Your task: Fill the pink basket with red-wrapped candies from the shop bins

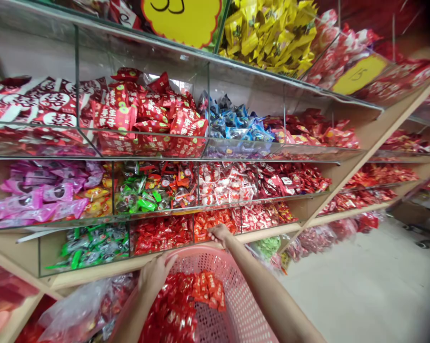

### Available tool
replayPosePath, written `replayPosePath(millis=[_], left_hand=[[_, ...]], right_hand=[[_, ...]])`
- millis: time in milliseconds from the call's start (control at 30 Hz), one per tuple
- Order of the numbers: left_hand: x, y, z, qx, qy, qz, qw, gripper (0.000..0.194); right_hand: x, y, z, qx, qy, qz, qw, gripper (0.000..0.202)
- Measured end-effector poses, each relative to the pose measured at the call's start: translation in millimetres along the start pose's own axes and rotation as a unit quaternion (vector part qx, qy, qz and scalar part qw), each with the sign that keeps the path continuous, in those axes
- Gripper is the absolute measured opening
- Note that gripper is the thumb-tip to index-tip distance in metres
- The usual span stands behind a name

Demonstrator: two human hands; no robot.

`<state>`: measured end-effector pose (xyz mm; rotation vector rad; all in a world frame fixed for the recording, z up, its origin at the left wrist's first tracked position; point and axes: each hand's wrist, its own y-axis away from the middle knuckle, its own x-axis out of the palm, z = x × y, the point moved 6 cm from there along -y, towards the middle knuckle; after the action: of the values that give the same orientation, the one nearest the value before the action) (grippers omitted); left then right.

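Observation:
A pink perforated plastic basket (248, 286) stands low in front of the shelves. Dark red wrapped candies (172, 309) fill its left part, and orange-red candy packets (209, 290) lie at its far side. My left hand (154, 274) is closed on the basket's left rim, its thumb lying over the edge. Beyond the far rim, my right hand (220, 234) reaches to the front of a bottom-shelf bin of orange-red packets (211, 220). Its fingers are curled together; whatever they hold is hidden.
Clear-walled bins hold red candies (163, 233) and green-wrapped candies (93, 243) on the bottom row. Above are purple packets (39, 190) and large red packets (146, 112). A clear bag (82, 305) lies under the shelf at left. Pale floor (346, 281) extends right.

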<state>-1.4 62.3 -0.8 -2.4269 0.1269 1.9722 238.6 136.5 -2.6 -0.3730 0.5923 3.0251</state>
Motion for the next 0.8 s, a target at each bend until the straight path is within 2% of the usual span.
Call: replayPosePath(millis=[200,300,400,500,567,800], left_hand=[[-0.3,1.3,-0.8,-0.003,-0.008,-0.004,1.000,0.052],[-1.0,2.3,-1.4,-0.003,-0.009,0.001,1.000,0.053],[-1.7,2.9,-1.2,-0.006,-0.011,0.003,1.000,0.054],[-1.6,3.4,-0.5,-0.008,-0.013,0.006,1.000,0.054],[-1.7,3.7,-0.3,-0.003,-0.015,0.001,1.000,0.053],[-0.9,3.5,1.4,0.007,-0.017,0.000,1.000,0.054]], right_hand=[[-20.1,52.4,-5.5,-0.033,-0.079,0.046,0.995,0.023],[-12.6,85.7,-25.2,-0.043,-0.113,0.108,0.987,0.027],[6.9,106.1,-59.9,0.012,-0.076,0.155,0.985,0.029],[26.2,108.0,-89.4,0.064,-0.045,0.171,0.982,0.023],[36.7,102.0,-100.2,0.079,-0.041,0.173,0.981,0.018],[61.6,79.2,-110.5,0.100,-0.048,0.154,0.982,0.011]])
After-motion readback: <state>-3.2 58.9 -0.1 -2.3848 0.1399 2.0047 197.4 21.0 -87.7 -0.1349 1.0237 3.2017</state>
